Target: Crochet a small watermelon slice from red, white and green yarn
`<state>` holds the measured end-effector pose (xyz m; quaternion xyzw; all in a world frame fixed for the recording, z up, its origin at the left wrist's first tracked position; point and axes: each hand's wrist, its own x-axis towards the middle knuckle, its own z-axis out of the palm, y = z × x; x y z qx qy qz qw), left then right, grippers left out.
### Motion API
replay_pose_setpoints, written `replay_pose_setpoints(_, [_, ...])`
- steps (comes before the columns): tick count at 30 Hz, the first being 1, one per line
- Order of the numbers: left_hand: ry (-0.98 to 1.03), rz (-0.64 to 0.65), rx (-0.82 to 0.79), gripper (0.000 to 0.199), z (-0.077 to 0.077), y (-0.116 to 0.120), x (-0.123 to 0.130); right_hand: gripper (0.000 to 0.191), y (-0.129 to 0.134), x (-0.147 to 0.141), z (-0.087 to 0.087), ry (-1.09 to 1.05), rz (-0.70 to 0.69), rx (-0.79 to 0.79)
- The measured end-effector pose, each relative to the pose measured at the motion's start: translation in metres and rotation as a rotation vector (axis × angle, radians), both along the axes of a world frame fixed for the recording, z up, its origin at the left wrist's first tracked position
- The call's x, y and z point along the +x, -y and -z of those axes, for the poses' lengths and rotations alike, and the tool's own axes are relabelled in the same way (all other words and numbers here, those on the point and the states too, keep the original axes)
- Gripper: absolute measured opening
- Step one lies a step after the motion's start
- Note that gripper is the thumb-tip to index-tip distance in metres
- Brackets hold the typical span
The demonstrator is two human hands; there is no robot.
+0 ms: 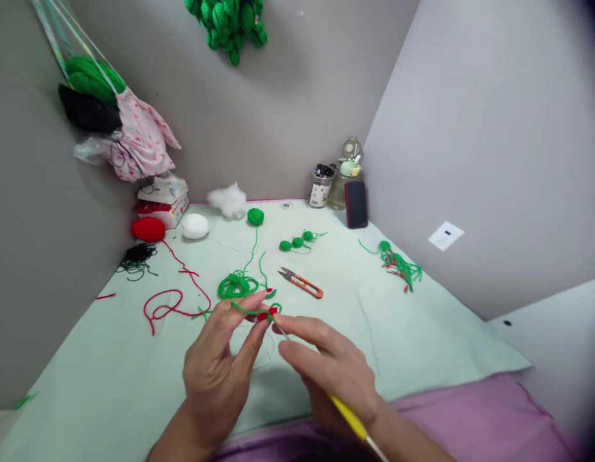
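Observation:
Near the front middle of the table, my left hand (224,359) pinches a small red, white and green crocheted piece (262,316) between thumb and fingers. A green yarn strand lies over its fingertips. My right hand (326,359) is closed around a crochet hook with a yellow handle (349,417); the thin metal end reaches the right side of the crocheted piece. Just beyond the fingertips is another small red and green piece (269,292). A loose coil of green yarn (237,284) lies beyond my left hand, its strand running to a green ball (255,217).
Orange-handled snips (301,283) lie beyond my hands. Red yarn (169,310), a red ball (148,229), a white ball (195,226) and black threads (137,256) are left. A phone (356,205) leans at the back right; green pieces (398,263) lie right.

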<state>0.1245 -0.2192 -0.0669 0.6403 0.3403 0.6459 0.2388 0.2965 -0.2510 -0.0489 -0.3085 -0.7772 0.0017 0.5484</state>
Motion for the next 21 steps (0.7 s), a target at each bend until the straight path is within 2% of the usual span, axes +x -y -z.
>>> replay_pose_setpoints(2, [0.017, 0.007, -0.058, 0.052, -0.001, 0.002, 0.002, 0.026, 0.0, -0.001, 0.0, 0.117, 0.069, 0.09])
replay_pose_setpoints(6, [0.119, 0.014, -0.189, 0.038, -0.008, 0.005, 0.007, 0.027, -0.001, -0.01, 0.0, 0.124, 0.198, 0.153])
replay_pose_setpoints(10, [0.311, 0.018, -0.439, 0.027, -0.02, 0.006, 0.012, 0.025, 0.0, -0.014, 0.002, 0.207, 0.268, 0.277])
replay_pose_setpoints(12, [0.371, 0.06, -0.565, 0.032, -0.024, 0.005, 0.011, 0.026, 0.001, -0.011, 0.003, 0.283, 0.266, 0.283])
replay_pose_setpoints(15, [0.407, 0.198, -0.686, 0.043, -0.025, 0.005, 0.007, 0.029, 0.001, -0.006, 0.004, 0.309, 0.279, 0.266])
replay_pose_setpoints(17, [0.423, 0.284, -0.721, 0.051, -0.024, 0.006, 0.004, 0.031, -0.001, -0.004, 0.004, 0.259, 0.268, 0.259])
replay_pose_setpoints(21, [0.427, 0.366, -0.774, 0.06, -0.026, 0.005, 0.0, 0.031, -0.003, -0.001, 0.001, 0.192, 0.243, 0.259])
